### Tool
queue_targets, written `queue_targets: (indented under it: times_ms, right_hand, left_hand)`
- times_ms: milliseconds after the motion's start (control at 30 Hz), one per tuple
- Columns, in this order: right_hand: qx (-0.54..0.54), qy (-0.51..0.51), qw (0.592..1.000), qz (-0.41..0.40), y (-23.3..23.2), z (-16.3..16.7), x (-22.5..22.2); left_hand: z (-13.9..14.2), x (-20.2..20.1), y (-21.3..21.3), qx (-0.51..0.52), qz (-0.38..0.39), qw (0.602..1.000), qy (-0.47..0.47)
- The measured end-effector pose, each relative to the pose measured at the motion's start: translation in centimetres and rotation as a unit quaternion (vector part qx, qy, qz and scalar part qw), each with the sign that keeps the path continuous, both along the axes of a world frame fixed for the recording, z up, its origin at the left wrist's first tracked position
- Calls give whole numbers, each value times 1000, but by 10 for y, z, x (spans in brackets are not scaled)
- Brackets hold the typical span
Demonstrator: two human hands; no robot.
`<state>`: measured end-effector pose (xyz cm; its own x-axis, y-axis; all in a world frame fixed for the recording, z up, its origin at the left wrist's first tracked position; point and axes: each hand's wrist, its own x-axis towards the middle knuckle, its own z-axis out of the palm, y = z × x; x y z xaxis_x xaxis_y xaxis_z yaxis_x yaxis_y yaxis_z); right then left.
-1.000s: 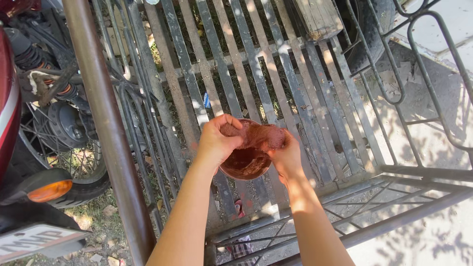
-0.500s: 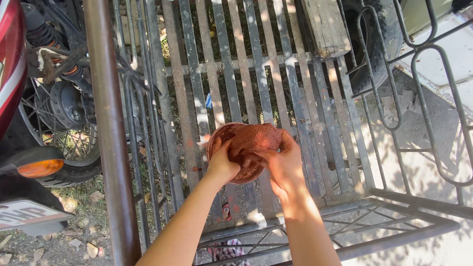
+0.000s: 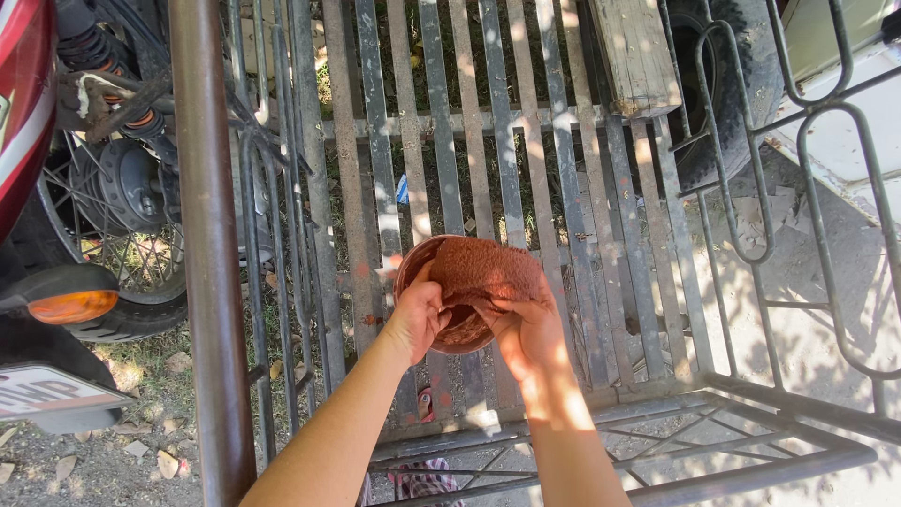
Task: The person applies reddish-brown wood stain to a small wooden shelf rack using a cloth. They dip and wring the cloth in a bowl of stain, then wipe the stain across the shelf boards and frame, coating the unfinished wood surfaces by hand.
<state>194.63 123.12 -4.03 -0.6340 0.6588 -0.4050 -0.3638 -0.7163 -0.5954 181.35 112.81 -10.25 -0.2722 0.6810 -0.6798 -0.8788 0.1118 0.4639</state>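
A round reddish-brown bowl (image 3: 441,333) is held over a flat metal grate (image 3: 488,169). My left hand (image 3: 418,319) grips the bowl's left rim, thumb inside it. My right hand (image 3: 527,336) presses a rust-coloured cloth (image 3: 483,272) into the bowl; the cloth drapes over its far and right rim. Most of the bowl's inside is hidden by the cloth and my fingers.
A brown metal post (image 3: 208,244) stands upright at the left. Behind it a motorbike wheel (image 3: 122,216) and orange indicator lamp (image 3: 70,305). A wooden block (image 3: 636,56) lies on the grate at the back. Curved metal bars (image 3: 807,197) rise at the right.
The cloth has been moved over the top of the bowl, which has tilted slightly. The view has shifted, so hands and bowl sit a little lower in frame.
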Motion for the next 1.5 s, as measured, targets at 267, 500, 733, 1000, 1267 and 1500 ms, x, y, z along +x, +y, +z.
queue_targets:
  times_ms: [267,500,733,1000,1267,1500]
  right_hand:
    - [-17,-75,995,57,-4,-48,17]
    - [42,-228,940,249,4,-27,23]
    - [-47,-229,932,278,11,-9,-3]
    - [-188,-261,923,213,16,-33,-48]
    - [-141,-193,965,109,6,-79,-47]
    - [-30,-249,968,28,5,-76,-49]
  left_hand:
    - [30,4,11,-95,81,986,113]
    - [34,7,9,-75,138,965,212]
    - [39,-2,8,-83,89,961,249]
    - [37,-1,8,-146,-60,958,239]
    - [31,1,12,-215,-27,946,240]
    - [21,5,22,-250,48,927,276]
